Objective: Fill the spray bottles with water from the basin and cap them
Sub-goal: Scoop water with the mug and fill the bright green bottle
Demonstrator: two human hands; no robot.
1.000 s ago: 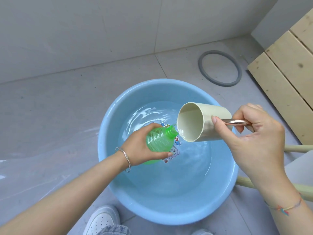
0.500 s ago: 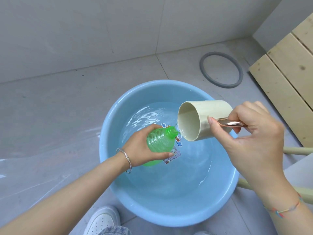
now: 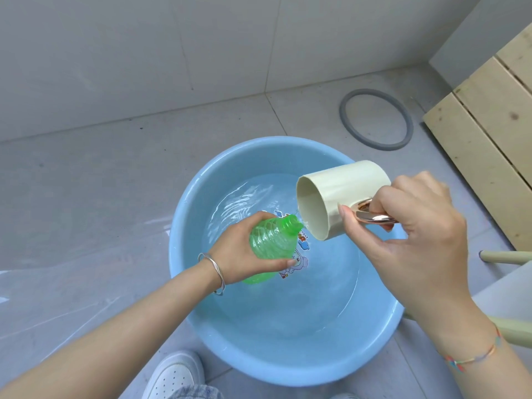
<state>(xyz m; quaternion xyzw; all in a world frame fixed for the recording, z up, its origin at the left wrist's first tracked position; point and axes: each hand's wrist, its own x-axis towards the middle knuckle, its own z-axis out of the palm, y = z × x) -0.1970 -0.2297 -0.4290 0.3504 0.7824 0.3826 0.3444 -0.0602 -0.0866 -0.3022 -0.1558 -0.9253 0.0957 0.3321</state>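
**Grey tiled floor, blue basin: a mug tipped to a green bottle's neck**

A grey tiled floor (image 3: pixel 86 182) meets a pale tiled wall (image 3: pixel 144 53) at the far side, and a round blue basin (image 3: pixel 184 226) stands on the floor in the middle.

Over the basin, the left hand (image 3: pixel 239 249) has its fingers (image 3: pixel 259 218) and thumb curled round a green plastic bottle (image 3: pixel 270 240). The bottle is ribbed and leans to the right, with its uncapped neck pointing up and to the right. The right hand (image 3: pixel 417 240) grips the shiny copper-coloured handle (image 3: pixel 374 217) of a cream mug (image 3: pixel 339 191), forefinger stretched along the mug's side. The mug lies almost on its side with its mouth facing left. Its lower rim is just beside the bottle's neck, and a glint of water shows there.

Rippled water (image 3: pixel 288 298) fills the lower part of the basin, and a cartoon sticker (image 3: pixel 299 260) shows on the basin's bottom under the bottle. A silver bangle (image 3: pixel 216 272) circles the left wrist and a coloured cord bracelet (image 3: pixel 472 358) the right.

A grey rubber ring (image 3: pixel 375 119) lies on the floor at the far right, near pale wooden slats (image 3: pixel 489 133). A white shoe (image 3: pixel 172 375) sits at the near edge.
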